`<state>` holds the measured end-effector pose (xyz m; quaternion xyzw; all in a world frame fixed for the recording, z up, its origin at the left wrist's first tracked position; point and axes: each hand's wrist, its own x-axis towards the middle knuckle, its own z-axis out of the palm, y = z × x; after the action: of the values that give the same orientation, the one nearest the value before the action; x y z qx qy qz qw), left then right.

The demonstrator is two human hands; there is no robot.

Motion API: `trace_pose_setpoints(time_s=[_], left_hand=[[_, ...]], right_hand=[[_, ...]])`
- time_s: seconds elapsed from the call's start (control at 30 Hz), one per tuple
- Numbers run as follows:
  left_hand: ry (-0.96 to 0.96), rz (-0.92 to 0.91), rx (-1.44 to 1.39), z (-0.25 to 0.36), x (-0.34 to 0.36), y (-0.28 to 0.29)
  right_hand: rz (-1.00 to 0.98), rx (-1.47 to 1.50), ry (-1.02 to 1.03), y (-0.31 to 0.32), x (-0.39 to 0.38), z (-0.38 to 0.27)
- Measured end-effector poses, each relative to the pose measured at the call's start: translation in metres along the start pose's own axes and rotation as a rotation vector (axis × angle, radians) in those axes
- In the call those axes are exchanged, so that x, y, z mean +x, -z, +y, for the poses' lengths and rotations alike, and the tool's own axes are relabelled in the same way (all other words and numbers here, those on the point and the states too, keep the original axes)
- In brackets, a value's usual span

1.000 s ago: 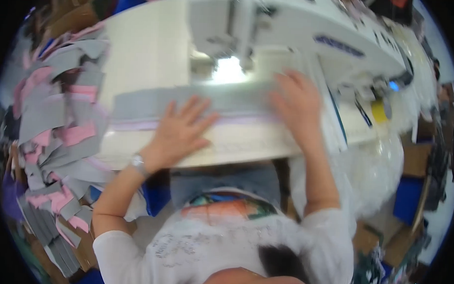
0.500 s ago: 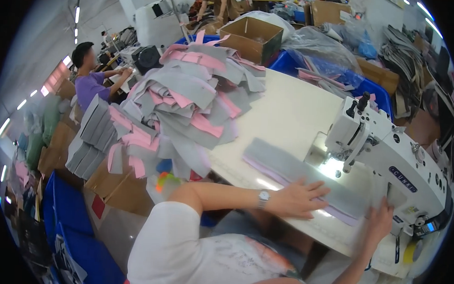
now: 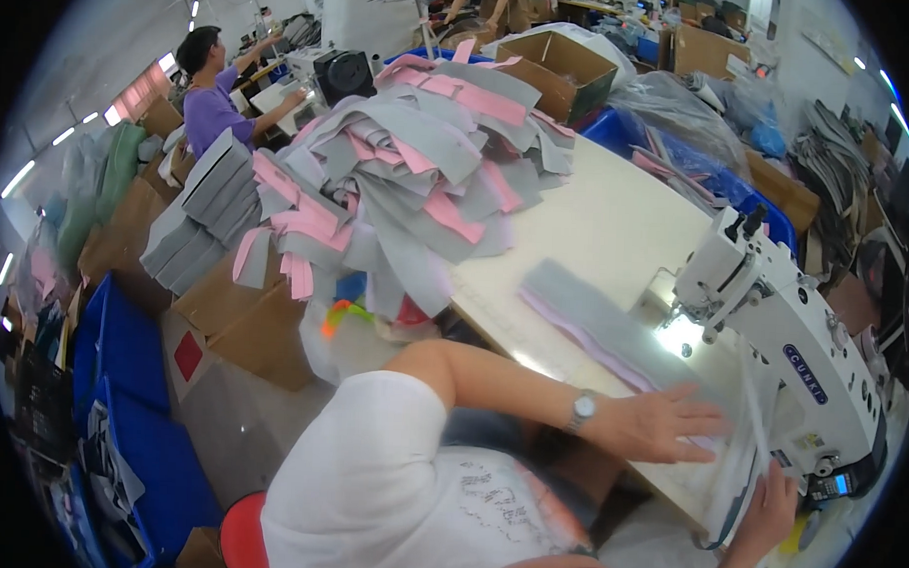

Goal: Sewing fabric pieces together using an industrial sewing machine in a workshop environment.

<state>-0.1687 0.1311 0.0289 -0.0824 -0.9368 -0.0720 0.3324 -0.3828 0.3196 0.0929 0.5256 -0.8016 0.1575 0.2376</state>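
Note:
A grey fabric strip with a lilac layer beneath (image 3: 603, 324) lies lengthwise on the white table, its right end by the sewing machine (image 3: 798, 326). My left hand (image 3: 670, 424), palm down and fingers spread, is over the near right end of that strip. It grips nothing; whether it presses on the fabric I cannot tell. At the table's near right edge my right hand (image 3: 775, 504) is closed around a narrow whitish strip (image 3: 758, 420), which runs up toward the machine. The machine's lamp lights the needle area, where glare hides detail.
A large heap of grey and pink fabric pieces (image 3: 409, 162) covers the table's left end. Stacked grey pieces (image 3: 207, 215) stand beside it. Blue bins (image 3: 139, 423) are at left, another blue bin (image 3: 777, 215) behind the table. A co-worker in purple (image 3: 215, 110) sits far left.
My left hand has slid right along the fabric strip. The right hand has come down toward me, and the whitish strip now shows at it. The whole view has shifted somewhat.

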Motion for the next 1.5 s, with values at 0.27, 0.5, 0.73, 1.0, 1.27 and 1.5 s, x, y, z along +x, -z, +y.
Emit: trace_pose_setpoints(time_s=[0.27,0.5,0.73,1.0,1.27,1.5], left_hand=[[0.058,0.093,-0.164,0.024,-0.011,0.059],[0.594,-0.179,-0.213,-0.018,-0.107,0.111],[0.582,-0.321,0.131,-0.092,-0.104,0.123],[0.319,-0.195,-0.084,-0.079,-0.044,0.013],[0.357,-0.159,-0.294,-0.114,-0.083,0.040],[0.377,-0.204,-0.303,-0.122,-0.083,0.056]], right_hand=[[-0.483,0.601,0.309,0.064,-0.011,-0.036],[-0.863,0.963,-0.096,-0.018,0.018,-0.068],[-0.699,0.872,-0.261,-0.089,0.067,-0.093],[-0.724,0.597,-0.153,-0.119,0.072,-0.089],[-0.702,0.692,-0.142,-0.111,0.067,-0.131],[-0.434,1.087,-0.379,-0.128,0.043,-0.099]])
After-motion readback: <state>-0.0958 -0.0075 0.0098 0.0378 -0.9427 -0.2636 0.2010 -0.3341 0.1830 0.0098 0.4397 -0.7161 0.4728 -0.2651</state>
